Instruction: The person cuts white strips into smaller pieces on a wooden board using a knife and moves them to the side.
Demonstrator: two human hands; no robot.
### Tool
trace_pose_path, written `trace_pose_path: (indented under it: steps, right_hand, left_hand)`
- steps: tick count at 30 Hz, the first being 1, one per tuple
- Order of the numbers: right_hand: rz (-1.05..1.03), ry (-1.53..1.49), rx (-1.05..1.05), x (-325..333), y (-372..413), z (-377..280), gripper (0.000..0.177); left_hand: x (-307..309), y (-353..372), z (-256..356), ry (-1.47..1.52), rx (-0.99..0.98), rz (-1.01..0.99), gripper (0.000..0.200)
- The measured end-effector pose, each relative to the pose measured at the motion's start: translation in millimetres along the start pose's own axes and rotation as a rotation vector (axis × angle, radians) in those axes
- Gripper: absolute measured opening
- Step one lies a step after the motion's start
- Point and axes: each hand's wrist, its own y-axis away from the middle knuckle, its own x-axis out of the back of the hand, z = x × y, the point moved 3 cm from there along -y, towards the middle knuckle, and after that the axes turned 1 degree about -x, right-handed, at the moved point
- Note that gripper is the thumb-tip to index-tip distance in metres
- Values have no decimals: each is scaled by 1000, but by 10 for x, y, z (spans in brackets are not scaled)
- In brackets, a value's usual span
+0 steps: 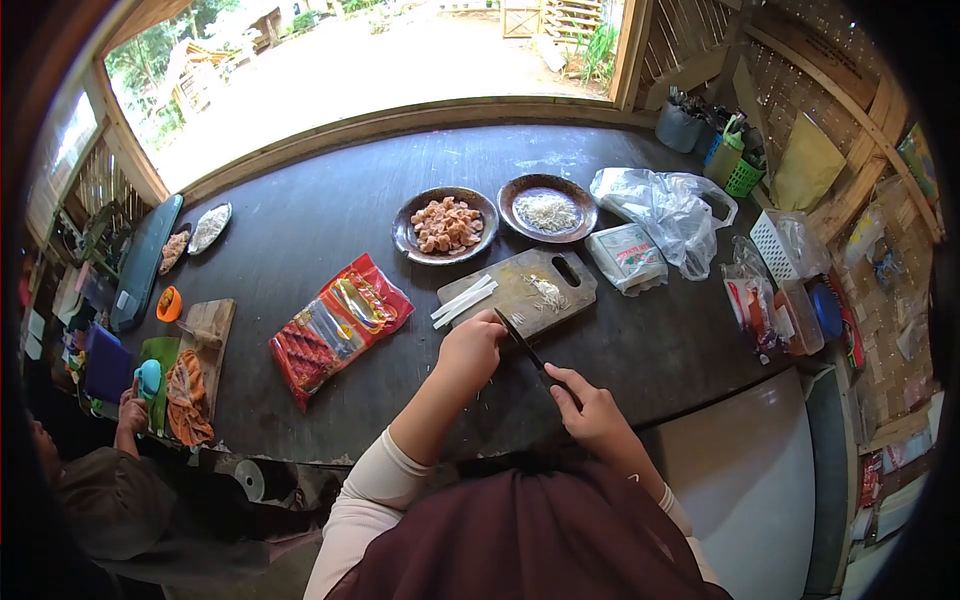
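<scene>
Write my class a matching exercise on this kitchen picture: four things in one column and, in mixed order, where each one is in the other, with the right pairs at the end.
Things
1. knife
2. white strips
3. red packet
4. brown chunks

Places
A. lying directly on the dark table, left of the board
B. heaped in a round dish
C. gripped in the right hand
D. at the left end of the cutting board

Right pairs: 1-C, 2-D, 3-A, 4-B
</scene>
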Motion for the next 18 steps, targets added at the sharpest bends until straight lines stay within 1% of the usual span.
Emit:
trace_pose_path:
  steps: [3, 5, 8, 15, 17, 18]
  right_hand:
    - [2, 12, -10, -45, -14, 3, 33]
    - [44, 58, 80, -57, -17, -15, 34]
    - [2, 129, 35, -49, -29, -45, 35]
    - [15, 56, 56, -79, -147, 10, 33]
    - [48, 62, 133, -84, -138, 53, 33]
    - [49, 61, 135, -67, -118, 64, 33]
  left_hand:
    - [-5, -9, -24, 27, 6, -1, 17]
    - [0, -12, -17, 15, 14, -17, 17]
    - [22, -11, 4, 7, 9, -12, 16]
    - [0, -6, 1, 4, 13, -12, 16]
    - [-18, 0, -29, 19, 2, 1, 17]
    - [-14, -1, -34, 16, 2, 2, 17]
